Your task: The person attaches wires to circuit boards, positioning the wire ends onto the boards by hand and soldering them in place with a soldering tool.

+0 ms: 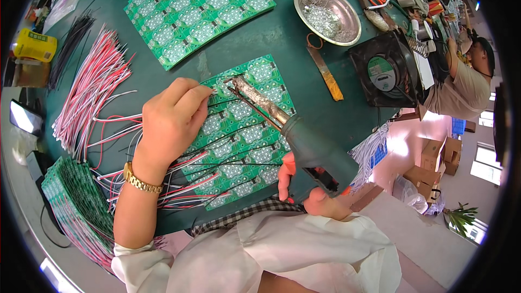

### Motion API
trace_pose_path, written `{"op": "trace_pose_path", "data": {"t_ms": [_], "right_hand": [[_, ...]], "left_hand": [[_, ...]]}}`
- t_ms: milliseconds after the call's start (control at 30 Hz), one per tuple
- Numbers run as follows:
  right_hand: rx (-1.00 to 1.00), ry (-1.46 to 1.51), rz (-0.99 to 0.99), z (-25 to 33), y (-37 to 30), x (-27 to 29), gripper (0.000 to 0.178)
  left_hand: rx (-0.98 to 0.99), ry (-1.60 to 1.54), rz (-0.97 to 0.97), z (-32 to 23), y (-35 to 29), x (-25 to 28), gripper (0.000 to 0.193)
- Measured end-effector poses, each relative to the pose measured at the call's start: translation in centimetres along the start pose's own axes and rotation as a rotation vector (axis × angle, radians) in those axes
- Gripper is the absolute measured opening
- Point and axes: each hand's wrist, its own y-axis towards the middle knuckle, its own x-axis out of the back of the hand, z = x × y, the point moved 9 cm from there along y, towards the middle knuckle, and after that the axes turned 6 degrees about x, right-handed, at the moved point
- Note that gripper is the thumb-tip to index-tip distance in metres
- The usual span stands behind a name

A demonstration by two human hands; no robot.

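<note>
A green circuit board panel (260, 84) lies on the table in front of me, with black, red and white wires across it. At its upper left edge, my left hand (176, 114) is closed in a pinch on a thin wire, its end hardly showing at the fingertips. My right hand (324, 204) grips a dark soldering gun (315, 146), whose body partly hides the fingers. The gun's crusted metal tip (234, 82) is just right of the left fingertips, over the board; whether it touches cannot be made out.
Red and white wires (92, 87) and black wires (70, 49) lie at left. Below them stand stacked wired boards (76, 195). Another board panel (201, 11) lies farther back. A metal bowl (328, 14), a taped blade (325, 73) and a fan (385, 70) sit right. A person (461, 84) sits beyond.
</note>
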Motion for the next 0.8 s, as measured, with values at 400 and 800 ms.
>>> {"op": "trace_pose_path", "data": {"t_ms": [400,800], "right_hand": [[-0.072,0.035,0.146,-1.4,-0.2,-0.4,0.083],[-0.132,0.04,0.105,-2.1,-0.3,0.0,0.078]], "left_hand": [[-0.063,0.062,-0.028,-0.6,-0.2,0.1,0.019],[-0.059,0.137,-0.046,-1.2,-0.4,0.1,0.021]]}}
